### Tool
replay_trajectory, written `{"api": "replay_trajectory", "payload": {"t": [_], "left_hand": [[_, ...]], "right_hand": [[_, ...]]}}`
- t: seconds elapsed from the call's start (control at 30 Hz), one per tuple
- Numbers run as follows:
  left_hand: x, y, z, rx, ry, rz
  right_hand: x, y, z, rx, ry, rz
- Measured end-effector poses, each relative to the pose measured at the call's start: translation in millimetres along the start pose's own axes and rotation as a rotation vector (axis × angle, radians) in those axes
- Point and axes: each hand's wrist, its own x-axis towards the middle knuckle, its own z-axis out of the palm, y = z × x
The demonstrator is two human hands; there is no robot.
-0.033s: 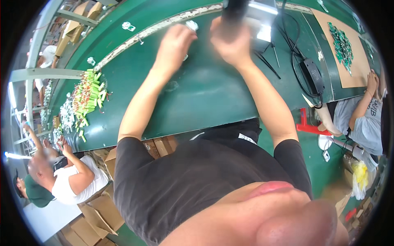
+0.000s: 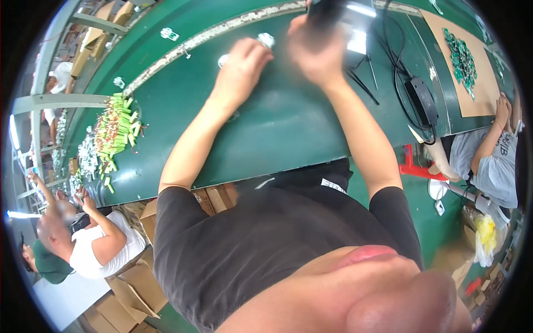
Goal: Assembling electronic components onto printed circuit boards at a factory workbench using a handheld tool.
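Observation:
My left hand (image 2: 241, 69) is over the green bench with its fingers curled, pinching a small white plastic part (image 2: 266, 40) at the fingertips. Another whitish piece (image 2: 222, 60) shows beside that hand, partly covered by it. To the right, my right hand (image 2: 319, 55) is blurred. Its fingers wrap round a dark, roughly cylindrical tool (image 2: 325, 16) that runs up to the top edge; the tool's working end cannot be made out.
Green battery cells with wires (image 2: 116, 130) are heaped at the left. A black power adapter (image 2: 422, 102) with cables, and a thin screwdriver (image 2: 372, 72), lie at the right. Green circuit boards (image 2: 461, 61) rest on cardboard. Co-workers sit on both sides.
My left hand has shifted slightly right and nearer with the white part. My right hand has come slightly right and nearer. A whitish piece now shows left of my left hand.

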Motion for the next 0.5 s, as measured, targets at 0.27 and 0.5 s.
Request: {"api": "replay_trajectory", "payload": {"t": [0.27,0.5], "left_hand": [[-47.4,37.8,41.5,-0.157,-0.048,0.100],[-41.0,37.4,17.7,-0.152,-0.106,-0.116]], "right_hand": [[35.2,-37.2,-44.9,0.033,0.294,-0.359],[48.3,-22.7,-33.9,-0.017,0.191,-0.287]]}}
